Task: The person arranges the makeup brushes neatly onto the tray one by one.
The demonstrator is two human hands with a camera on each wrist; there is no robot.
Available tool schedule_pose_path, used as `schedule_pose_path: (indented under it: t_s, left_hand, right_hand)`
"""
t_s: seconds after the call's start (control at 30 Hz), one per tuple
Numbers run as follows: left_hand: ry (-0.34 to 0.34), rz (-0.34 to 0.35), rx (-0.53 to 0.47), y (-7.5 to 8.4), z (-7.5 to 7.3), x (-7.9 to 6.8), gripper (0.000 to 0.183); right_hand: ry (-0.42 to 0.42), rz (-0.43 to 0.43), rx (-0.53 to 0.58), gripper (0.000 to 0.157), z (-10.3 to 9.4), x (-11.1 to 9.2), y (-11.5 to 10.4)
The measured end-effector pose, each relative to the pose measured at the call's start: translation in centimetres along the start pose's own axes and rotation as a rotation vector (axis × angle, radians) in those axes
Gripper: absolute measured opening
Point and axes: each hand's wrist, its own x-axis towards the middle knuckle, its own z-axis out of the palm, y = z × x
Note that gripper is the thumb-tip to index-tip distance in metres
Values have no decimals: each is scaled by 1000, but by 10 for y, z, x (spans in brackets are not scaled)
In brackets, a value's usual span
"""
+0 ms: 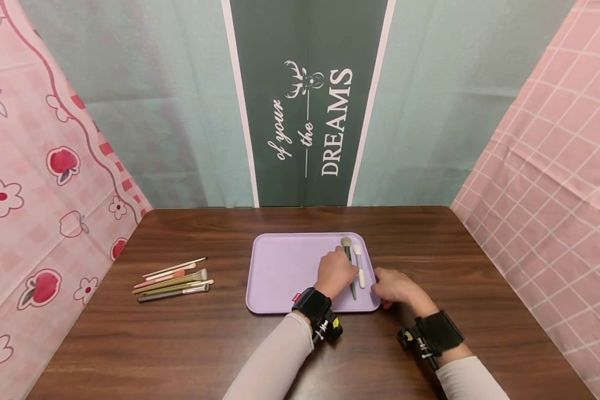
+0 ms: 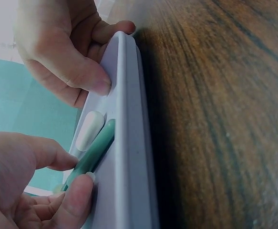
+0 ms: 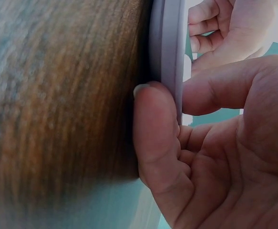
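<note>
A lilac tray (image 1: 286, 264) lies on the table. On its right side, a dark green makeup brush (image 1: 353, 290) and a white-handled makeup brush (image 1: 361, 278) lie near each other, bristles toward the far edge. My left hand (image 1: 336, 270) reaches over the tray and pinches the green handle (image 2: 97, 147) between thumb and finger; the tip of the white handle (image 2: 90, 131) shows beside it. With thumb and fingers on either side of the rim (image 3: 169, 57), my right hand (image 1: 399, 288) grips the tray near its front right corner.
Left of the tray, several makeup brushes (image 1: 172, 284) lie in a loose group on the brown wooden table (image 1: 220, 355). Patterned cloths hang behind the table and on both sides. A small red label (image 1: 296, 297) marks the tray's front part.
</note>
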Motion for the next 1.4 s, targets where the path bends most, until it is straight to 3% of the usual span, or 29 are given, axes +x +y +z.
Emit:
schedule_pose_path:
  t_s: [0.7, 0.9, 1.4]
  left_hand:
    - [-32, -46, -11, 2, 1, 1, 41]
    - [-30, -22, 1, -1, -2, 1, 38]
    - [10, 103, 305, -22, -25, -4, 44]
  right_hand:
    - [13, -7, -15, 6, 1, 0, 0]
    - [14, -7, -12, 7, 1, -1, 0]
    - [21, -22, -11, 7, 2, -1, 1]
